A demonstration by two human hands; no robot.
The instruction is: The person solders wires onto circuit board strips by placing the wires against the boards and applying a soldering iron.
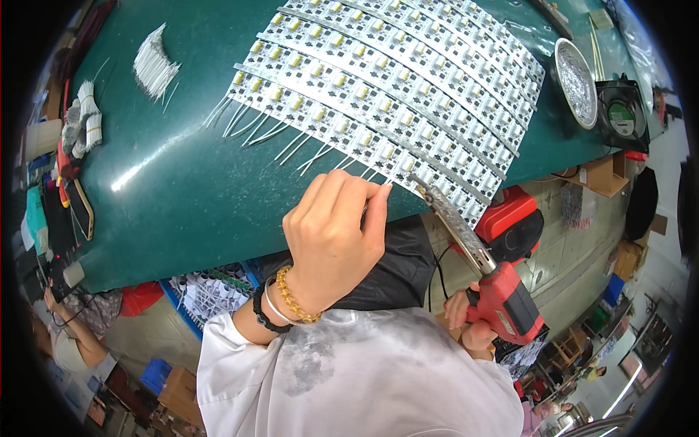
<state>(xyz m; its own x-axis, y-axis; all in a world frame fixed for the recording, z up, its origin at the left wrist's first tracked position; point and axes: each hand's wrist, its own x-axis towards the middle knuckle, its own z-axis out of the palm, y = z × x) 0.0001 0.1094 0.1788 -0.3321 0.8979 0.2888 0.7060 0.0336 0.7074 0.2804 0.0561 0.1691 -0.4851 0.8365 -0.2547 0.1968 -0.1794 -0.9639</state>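
A large panel of white circuit boards (357,91) with rows of yellow and white components lies on the green table (204,197). Short white wires (291,149) stick out along its near edge. At that edge's right end, my left hand (331,226) is closed, thumb and forefinger pinching what looks like one thin white wire against the board; the fingers partly hide it. My right hand (462,317) grips the handle of a red and black soldering gun (510,302). Its tip touches or hovers just above the board beside my left fingertips; I cannot tell which.
Loose white wires (154,62) lie at the far left, with tied wire bundles (89,120) nearer the rim. To the right stand a round dish (575,84) of silvery material and a small black fan (622,116). A co-worker's arm (84,331) shows at lower left.
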